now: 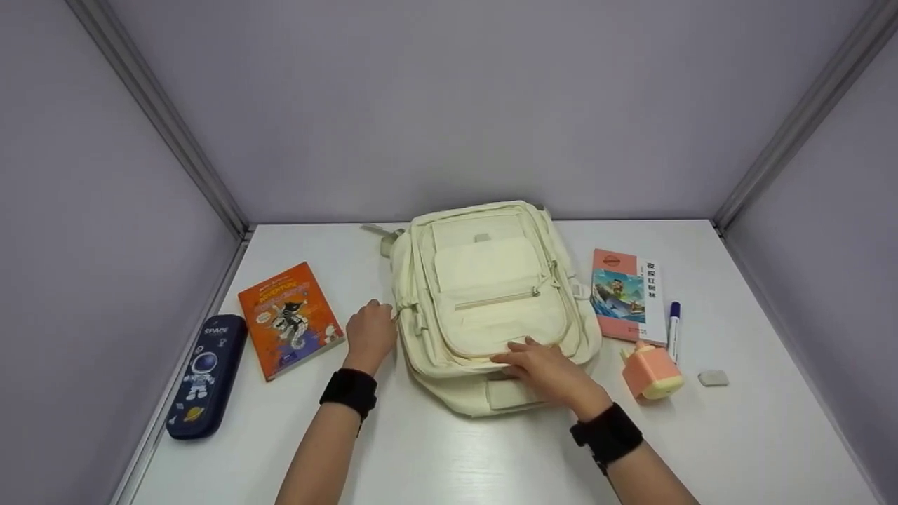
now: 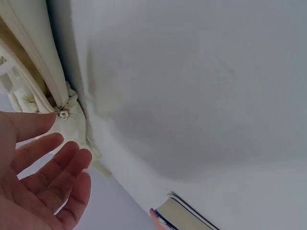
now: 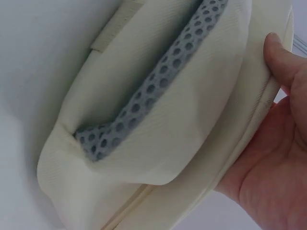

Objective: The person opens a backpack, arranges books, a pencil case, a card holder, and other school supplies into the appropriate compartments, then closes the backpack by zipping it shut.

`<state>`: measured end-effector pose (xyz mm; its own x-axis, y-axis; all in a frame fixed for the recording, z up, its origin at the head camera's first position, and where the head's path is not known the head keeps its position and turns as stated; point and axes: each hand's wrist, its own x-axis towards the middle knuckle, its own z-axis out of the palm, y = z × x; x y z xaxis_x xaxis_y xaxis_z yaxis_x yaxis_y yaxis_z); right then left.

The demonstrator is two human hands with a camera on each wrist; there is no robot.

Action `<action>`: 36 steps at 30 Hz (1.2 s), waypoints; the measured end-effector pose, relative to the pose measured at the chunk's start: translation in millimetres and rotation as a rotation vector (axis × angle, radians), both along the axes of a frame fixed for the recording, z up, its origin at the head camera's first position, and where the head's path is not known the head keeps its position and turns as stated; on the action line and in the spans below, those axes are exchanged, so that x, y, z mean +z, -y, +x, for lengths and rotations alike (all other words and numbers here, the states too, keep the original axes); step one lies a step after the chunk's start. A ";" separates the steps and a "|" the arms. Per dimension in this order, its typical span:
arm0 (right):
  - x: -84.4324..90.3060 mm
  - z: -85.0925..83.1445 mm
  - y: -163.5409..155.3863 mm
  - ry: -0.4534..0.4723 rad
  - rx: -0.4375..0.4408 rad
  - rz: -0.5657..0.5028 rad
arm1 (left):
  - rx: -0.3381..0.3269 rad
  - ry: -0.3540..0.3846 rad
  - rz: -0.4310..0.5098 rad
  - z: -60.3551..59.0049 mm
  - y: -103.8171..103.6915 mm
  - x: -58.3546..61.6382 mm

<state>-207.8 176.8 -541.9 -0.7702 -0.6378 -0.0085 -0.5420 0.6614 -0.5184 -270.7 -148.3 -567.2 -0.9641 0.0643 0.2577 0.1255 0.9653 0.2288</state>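
Observation:
A cream backpack (image 1: 501, 266) lies on its back with its front pocket facing up. At its left side my left hand (image 1: 372, 333) has loosely bent fingers. In the left wrist view, the thumb tip meets a small metal zipper pull (image 2: 62, 113) where an unzipped stretch of the side zipper ends. A gap shows between that thumb and the index finger. My right hand (image 1: 551, 372) rests on the bag's lower front edge, fingers spread. The right wrist view shows its thumb (image 3: 278, 52) against the fabric near a grey mesh strip (image 3: 148, 91); the other fingertips are hidden there.
Left of the bag lie an orange book (image 1: 291, 319) and a dark blue pencil case (image 1: 208, 379) with an astronaut. On the right are a pink-and-white book (image 1: 628, 294), a marker (image 1: 674, 330), a pink-and-yellow pencil sharpener (image 1: 652, 374) and an eraser (image 1: 713, 379). Panels enclose the table.

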 end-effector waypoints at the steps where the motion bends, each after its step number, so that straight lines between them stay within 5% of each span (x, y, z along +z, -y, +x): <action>1: 2.1 -0.5 0.7 -0.004 0.008 0.007 | -0.004 -0.011 0.012 2.3 -1.6 2.4; 5: 9.8 -3.2 2.3 -0.051 0.056 0.025 | -0.055 -0.053 0.101 11.6 -12.2 14.0; 9: 17.8 -6.0 3.2 -0.095 0.094 0.026 | -0.189 -0.059 0.198 21.1 -26.7 24.0; 14: 26.3 -9.6 2.3 -0.093 0.103 0.023 | -0.479 0.061 0.236 32.7 -44.5 32.8; 17: 30.0 -12.5 1.2 -0.069 0.100 0.023 | -0.596 0.162 0.230 38.6 -50.8 33.3; 21: 33.5 -16.0 -1.0 -0.040 0.098 0.004 | -0.646 0.237 0.216 44.1 -54.3 29.4; 26: 33.5 -18.0 -1.0 -0.017 0.090 -0.021 | -0.697 0.220 0.168 46.4 -54.4 22.1; 36: 19.4 -16.0 4.9 -0.027 0.084 0.001 | -0.688 0.258 0.148 48.2 -50.6 19.0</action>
